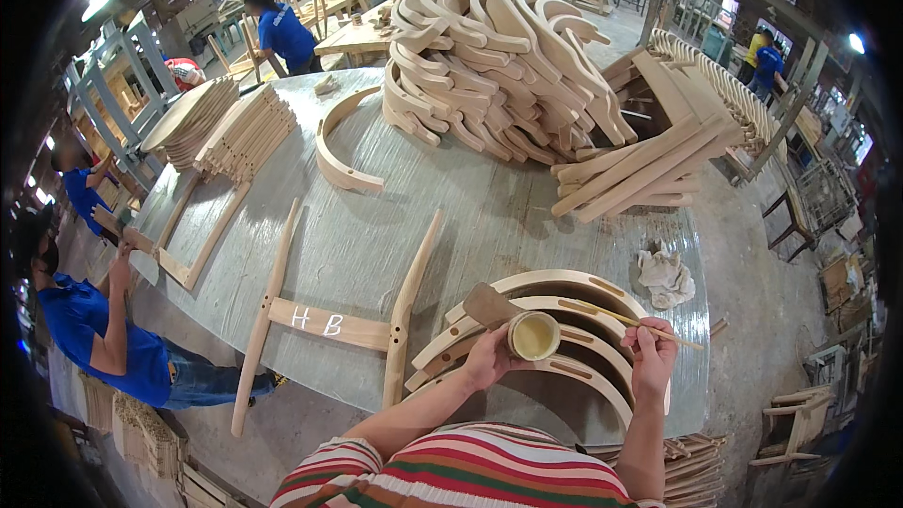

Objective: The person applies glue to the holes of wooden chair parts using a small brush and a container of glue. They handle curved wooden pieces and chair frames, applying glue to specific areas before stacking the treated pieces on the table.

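The left hand (487,357) curls closed around a small round cup of pale glue (534,335), holding it just above the stacked curved wooden rails (564,339). The right hand (651,356), right of the cup, pinches a thin wooden stick (616,316) whose far end reaches toward the cup's rim. The rails lie on a large grey worktable (376,235). Beyond the cup sits a crumpled rag (664,275), farther off a heap of curved chair parts (499,66); left of the cup lies a wooden frame (329,325). Workers in blue shirts (94,329) stand around the workshop.
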The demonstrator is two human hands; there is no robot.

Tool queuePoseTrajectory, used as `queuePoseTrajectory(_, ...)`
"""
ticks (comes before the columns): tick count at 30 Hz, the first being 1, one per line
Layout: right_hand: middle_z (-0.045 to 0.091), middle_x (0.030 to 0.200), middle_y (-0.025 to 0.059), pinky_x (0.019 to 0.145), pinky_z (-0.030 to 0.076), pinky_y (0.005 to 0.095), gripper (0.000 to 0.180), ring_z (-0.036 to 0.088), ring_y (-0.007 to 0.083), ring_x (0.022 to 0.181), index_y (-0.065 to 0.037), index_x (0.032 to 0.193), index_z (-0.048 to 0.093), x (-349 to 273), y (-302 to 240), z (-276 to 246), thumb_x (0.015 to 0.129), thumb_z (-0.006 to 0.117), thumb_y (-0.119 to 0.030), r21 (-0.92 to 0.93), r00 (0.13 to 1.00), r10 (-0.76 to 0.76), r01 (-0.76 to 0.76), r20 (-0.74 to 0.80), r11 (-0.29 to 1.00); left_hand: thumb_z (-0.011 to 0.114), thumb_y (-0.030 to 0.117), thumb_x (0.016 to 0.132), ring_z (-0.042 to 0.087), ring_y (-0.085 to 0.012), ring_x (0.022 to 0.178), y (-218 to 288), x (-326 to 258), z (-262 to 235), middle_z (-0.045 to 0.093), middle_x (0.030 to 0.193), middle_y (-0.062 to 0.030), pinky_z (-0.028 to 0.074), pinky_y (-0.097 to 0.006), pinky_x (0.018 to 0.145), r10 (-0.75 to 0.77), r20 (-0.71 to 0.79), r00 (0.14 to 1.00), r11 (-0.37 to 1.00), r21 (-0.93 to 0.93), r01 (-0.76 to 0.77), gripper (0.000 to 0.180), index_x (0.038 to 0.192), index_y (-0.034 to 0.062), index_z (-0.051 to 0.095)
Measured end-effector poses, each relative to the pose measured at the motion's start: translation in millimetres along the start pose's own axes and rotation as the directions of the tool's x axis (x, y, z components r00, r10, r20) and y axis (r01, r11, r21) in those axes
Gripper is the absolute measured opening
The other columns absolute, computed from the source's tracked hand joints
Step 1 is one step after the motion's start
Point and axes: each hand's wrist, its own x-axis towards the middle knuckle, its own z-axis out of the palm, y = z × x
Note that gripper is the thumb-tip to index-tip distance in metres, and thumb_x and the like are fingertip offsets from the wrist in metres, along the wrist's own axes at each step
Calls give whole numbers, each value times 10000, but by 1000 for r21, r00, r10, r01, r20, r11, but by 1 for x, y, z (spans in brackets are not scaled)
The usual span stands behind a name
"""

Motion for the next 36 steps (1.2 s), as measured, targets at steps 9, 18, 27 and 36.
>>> queuePoseTrajectory(9,611,783,94,663,499,265,47,589,136,666,3,902,554,-7,2,-2,874,543,-32,-39,997,-77,78,23,996,301,277,987,549,-225,1103,-2,-2,-2,518,1237,-94,528,-418,843,16,-45,999,999,30,-15,391,1298,63,401)
queuePoseTrajectory(18,612,772,74,653,497,248,56,583,115,688,-1,878,546,-5,8,2,842,585,15,-125,988,-116,128,105,984,332,321,959,538,-209,1113,-7,4,-15,546,1221,-66,491,-410,873,6,-55,998,996,84,-2,412,1267,83,466)
queuePoseTrajectory(27,621,773,59,647,478,224,106,580,94,703,7,900,551,-19,-5,13,878,595,-88,-233,986,-113,140,124,962,370,248,967,577,-218,1059,-14,11,7,554,1189,-104,530,-446,810,103,-232,967,990,121,-76,342,1236,62,467)
queuePoseTrajectory(36,605,738,47,630,468,212,91,562,79,671,-5,874,551,-15,-8,30,884,594,-85,-507,962,-176,259,208,822,374,252,970,609,-213,995,-10,10,36,561,1152,-80,543,-422,788,167,-273,947,964,247,-98,283,1207,98,386)
